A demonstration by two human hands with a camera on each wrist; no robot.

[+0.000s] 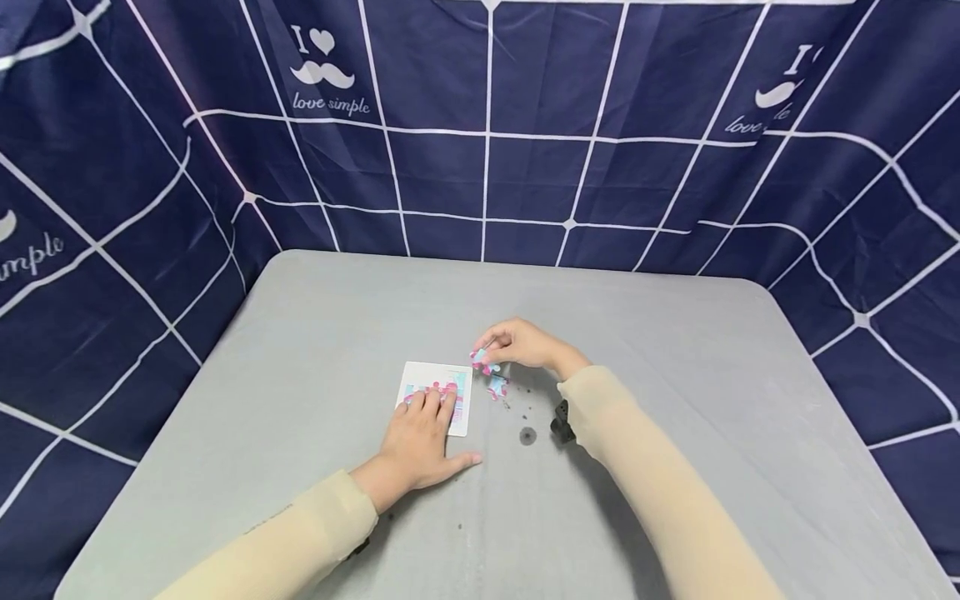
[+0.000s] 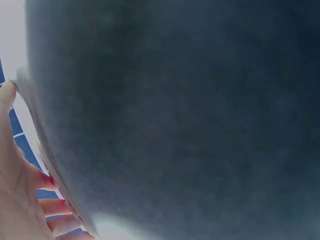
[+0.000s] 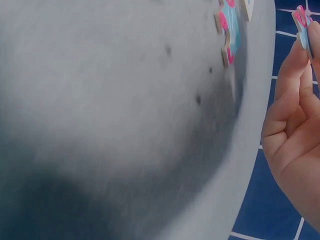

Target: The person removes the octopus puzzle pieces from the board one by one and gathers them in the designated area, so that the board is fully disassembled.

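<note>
My right hand (image 1: pixel 522 342) pinches a pink and light-blue jigsaw piece (image 1: pixel 481 360) between thumb and fingers, just off the right edge of a white puzzle board (image 1: pixel 461 423). In the right wrist view the same piece (image 3: pixel 301 21) shows between the fingertips. Below it on the table lies a second jigsaw piece (image 1: pixel 497 386) in like colours. My left hand (image 1: pixel 417 442) rests its outstretched fingers on the board, with the thumb spread out over the table. Pink and blue pieces (image 1: pixel 450 388) lie in the board, partly hidden under those fingers.
The board and loose piece lie on a grey-covered table (image 1: pixel 360 308). Dark spots (image 1: pixel 528 436) mark the cloth right of the board. A dark wrist device (image 1: pixel 561 422) shows beneath the right sleeve. Navy curtains (image 1: pixel 540 175) with white lines hang behind and beside the table.
</note>
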